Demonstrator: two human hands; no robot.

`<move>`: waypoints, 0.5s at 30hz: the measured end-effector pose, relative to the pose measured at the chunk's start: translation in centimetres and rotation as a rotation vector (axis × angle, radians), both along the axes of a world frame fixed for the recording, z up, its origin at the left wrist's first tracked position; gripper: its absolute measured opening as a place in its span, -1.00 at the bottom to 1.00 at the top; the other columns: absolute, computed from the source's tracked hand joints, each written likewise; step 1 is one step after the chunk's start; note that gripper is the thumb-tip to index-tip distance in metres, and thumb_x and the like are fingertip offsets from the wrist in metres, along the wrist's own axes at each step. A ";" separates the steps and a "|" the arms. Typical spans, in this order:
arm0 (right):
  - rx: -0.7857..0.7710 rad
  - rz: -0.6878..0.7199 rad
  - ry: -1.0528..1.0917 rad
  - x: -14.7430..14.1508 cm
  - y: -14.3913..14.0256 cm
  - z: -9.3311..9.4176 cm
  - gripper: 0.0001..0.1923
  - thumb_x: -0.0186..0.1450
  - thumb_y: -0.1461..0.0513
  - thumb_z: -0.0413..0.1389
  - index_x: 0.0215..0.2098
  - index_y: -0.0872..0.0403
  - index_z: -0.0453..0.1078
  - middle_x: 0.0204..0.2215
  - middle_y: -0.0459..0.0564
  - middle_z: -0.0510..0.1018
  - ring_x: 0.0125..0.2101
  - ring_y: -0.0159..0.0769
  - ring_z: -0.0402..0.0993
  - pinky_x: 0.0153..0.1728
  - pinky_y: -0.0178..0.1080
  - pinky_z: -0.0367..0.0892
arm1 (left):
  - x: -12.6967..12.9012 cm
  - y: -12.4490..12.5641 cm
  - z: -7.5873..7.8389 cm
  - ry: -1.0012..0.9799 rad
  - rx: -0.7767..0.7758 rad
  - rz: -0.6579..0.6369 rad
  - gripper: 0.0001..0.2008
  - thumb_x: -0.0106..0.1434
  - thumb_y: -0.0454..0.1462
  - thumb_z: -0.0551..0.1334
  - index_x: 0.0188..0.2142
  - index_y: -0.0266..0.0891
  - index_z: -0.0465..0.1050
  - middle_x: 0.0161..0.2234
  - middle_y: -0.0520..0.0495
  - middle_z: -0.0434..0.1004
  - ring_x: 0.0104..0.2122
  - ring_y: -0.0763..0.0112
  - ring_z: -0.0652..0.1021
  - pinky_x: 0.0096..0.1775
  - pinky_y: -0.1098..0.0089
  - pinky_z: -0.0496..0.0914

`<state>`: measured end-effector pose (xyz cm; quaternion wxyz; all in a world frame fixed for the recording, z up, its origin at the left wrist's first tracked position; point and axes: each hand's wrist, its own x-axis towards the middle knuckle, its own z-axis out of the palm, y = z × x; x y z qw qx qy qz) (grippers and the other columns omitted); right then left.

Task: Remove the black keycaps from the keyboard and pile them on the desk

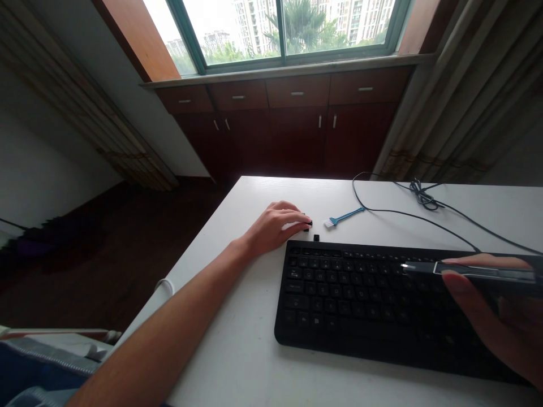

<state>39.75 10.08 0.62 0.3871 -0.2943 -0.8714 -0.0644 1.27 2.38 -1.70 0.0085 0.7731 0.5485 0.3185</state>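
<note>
My left hand is at the table just beyond the keyboard's upper left corner. Its thumb and fingertips are pinched on a small black keycap. Close by, another black keycap lies loose on the table. A black keyboard stretches across the right half of the view. Over its right part, my right hand grips a slim dark tool with a shiny metal tip; motion blur hides its exact kind. The tip points left above the keys.
A small blue brush with white bristles lies behind the keyboard. The black cable curls past it to a bundled coil. The white table ends at the left and back, with wooden cabinets beyond.
</note>
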 end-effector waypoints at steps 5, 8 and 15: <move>0.002 0.004 0.008 0.0 0.0 0.1 -0.77 0.34 0.02 0.12 -0.21 -0.01 0.44 -0.41 -0.07 0.60 -0.58 -0.31 0.50 -0.59 -0.28 0.33 | 0.0 0.1 -0.1 0.013 0.011 -0.017 -0.79 0.33 -0.16 0.29 -0.07 -0.04 0.60 -0.10 0.03 0.66 -0.02 0.28 0.55 0.08 0.14 0.39; 0.009 0.033 0.005 -0.2 -0.2 0.5 -0.79 0.34 0.04 0.13 -0.21 0.00 0.43 -0.43 -0.08 0.59 -0.59 -0.32 0.49 -0.58 -0.29 0.33 | 0.0 0.2 -0.2 -0.006 0.003 -0.033 -0.77 0.32 -0.17 0.30 -0.05 -0.07 0.59 -0.08 -0.01 0.65 0.02 0.26 0.54 0.10 0.14 0.41; -0.003 0.037 -0.013 -0.1 -0.1 0.5 -0.79 0.34 0.05 0.13 -0.21 0.00 0.43 -0.43 -0.08 0.60 -0.59 -0.32 0.50 -0.59 -0.29 0.32 | -0.1 0.3 -0.2 0.001 -0.003 -0.024 -0.77 0.34 -0.19 0.27 -0.03 -0.08 0.57 -0.04 -0.01 0.63 0.08 0.27 0.51 0.16 0.12 0.38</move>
